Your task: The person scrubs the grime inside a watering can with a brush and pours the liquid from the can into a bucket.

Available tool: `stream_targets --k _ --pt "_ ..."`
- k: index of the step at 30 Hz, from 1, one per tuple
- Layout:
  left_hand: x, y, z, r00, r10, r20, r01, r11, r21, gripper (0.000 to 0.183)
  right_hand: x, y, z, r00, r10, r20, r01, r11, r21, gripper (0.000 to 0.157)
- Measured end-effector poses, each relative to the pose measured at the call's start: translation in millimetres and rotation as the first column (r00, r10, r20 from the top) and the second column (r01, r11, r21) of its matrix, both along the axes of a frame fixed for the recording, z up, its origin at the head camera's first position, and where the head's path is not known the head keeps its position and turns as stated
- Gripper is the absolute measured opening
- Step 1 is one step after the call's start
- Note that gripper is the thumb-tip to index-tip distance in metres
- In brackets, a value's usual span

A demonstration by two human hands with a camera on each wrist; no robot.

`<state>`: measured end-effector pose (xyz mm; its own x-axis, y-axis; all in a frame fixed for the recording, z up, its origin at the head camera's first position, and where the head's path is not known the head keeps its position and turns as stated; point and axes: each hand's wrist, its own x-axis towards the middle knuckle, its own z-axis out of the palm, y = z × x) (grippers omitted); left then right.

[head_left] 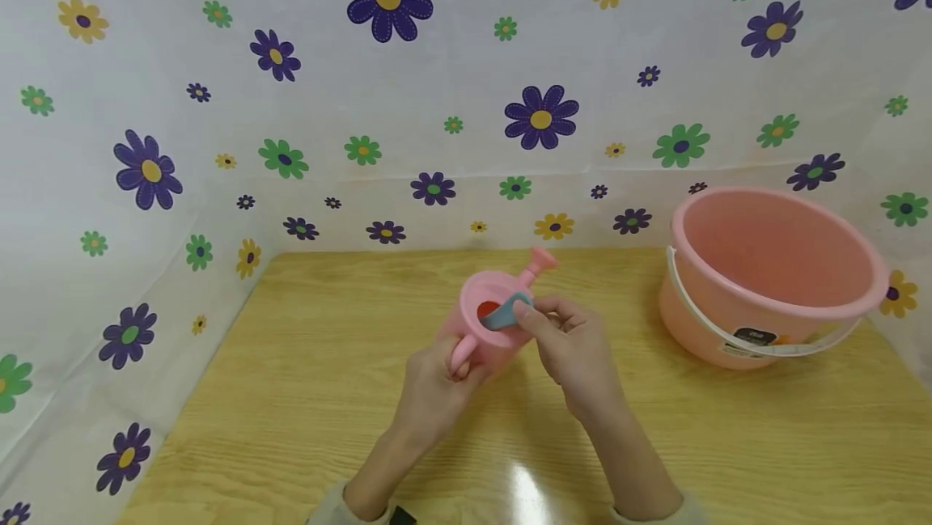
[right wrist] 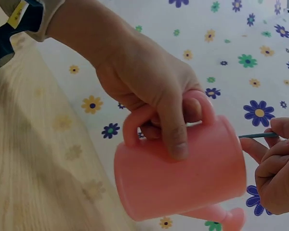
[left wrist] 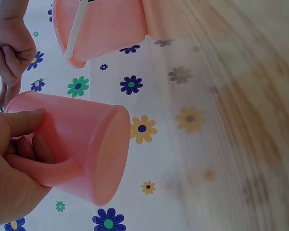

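Note:
A pink toy watering can is held off the table, its spout pointing away to the upper right. My left hand grips its handle, fingers curled through the loop and the thumb along the wall, as the right wrist view shows. Between thumb and fingers, my right hand pinches a flat light-blue piece, perhaps a toy shovel. Its lower end dips into the can's mouth; the rest of its shape is hidden. Something red shows inside the can, too little of it to name.
To the right stands a large pink bucket with a white carrying handle hanging down its front. The wood-grain table lies under both hands. A white cloth with printed flowers hangs behind and at the sides.

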<state>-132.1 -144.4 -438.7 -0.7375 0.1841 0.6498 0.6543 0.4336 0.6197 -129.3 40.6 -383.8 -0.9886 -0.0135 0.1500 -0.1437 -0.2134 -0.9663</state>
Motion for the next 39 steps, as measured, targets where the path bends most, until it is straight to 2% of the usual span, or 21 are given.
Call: stream_targets --k 2,5,7,11,14,16,21,26,29,35,39 --pt "0.0 -0.1 -0.4 1.0 0.017 -0.005 -0.017 1.0 -0.002 0.048 -0.1 6.0 1.8 1.0 -0.014 -0.019 0.013 0.999 -0.046 0.007" --pt "-0.6 0.0 -1.6 1.0 0.016 -0.009 -0.016 1.0 0.011 0.049 -1.1 14.8 4.0 0.997 -0.035 -0.075 0.026 0.993 -0.119 0.018" --pt "-0.9 0.1 -2.7 1.0 0.001 -0.01 -0.001 1.0 0.019 0.05 -2.2 16.8 4.7 0.994 -0.043 -0.101 0.03 0.99 -0.135 0.019" --pt "-0.8 -0.1 -4.0 0.999 -0.038 0.0 0.038 0.999 0.03 0.051 -2.7 10.1 2.9 0.996 -0.038 -0.079 0.034 0.999 -0.041 0.007" --pt "0.4 -0.8 -3.7 0.999 -0.036 0.007 0.036 0.999 0.021 0.051 -1.7 2.1 1.2 0.998 -0.021 -0.059 0.024 0.998 0.055 0.018" --pt "1.4 -1.1 -2.9 0.999 -0.029 0.02 0.029 0.999 0.018 0.051 -1.2 0.0 0.8 0.999 -0.011 -0.051 0.015 0.997 0.075 0.02" --pt "2.0 -0.9 -0.5 0.999 -0.004 0.053 0.004 1.0 0.011 0.05 -1.9 9.5 3.8 0.998 -0.021 -0.063 0.02 1.0 -0.02 0.008" --pt "0.5 0.3 -0.8 1.0 -0.008 0.026 0.007 1.0 0.016 0.049 -2.7 20.0 7.1 0.994 -0.027 -0.101 0.017 0.995 -0.096 0.016" --pt "0.9 1.0 -1.0 0.999 -0.03 0.021 0.03 0.999 0.023 0.049 -2.9 15.7 4.2 0.995 -0.033 -0.094 0.026 0.997 -0.066 0.008" --pt "1.9 -0.1 -0.5 0.999 -0.034 0.041 0.033 0.999 0.015 0.047 -3.1 1.7 -0.9 0.999 -0.002 -0.034 0.003 0.999 0.043 0.022" --pt "0.3 -0.2 0.4 0.999 -0.037 0.039 0.037 0.999 0.021 0.047 -3.0 8.2 1.4 0.999 0.01 -0.031 -0.01 1.0 -0.004 0.008"
